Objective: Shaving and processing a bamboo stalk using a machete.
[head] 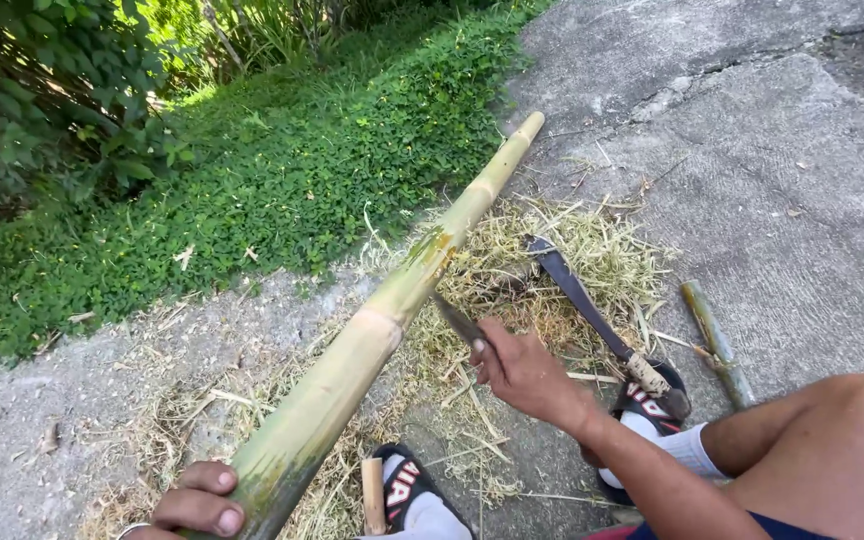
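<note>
The left hand clamps the bamboo pole; beside it, right hand fingers grip a knife touching the pole.

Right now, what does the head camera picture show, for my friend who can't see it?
A person's left hand steadies a long bamboo pole while the right hand holds a small knife to it. A machete lies on shavings on concrete beside grass.
</note>
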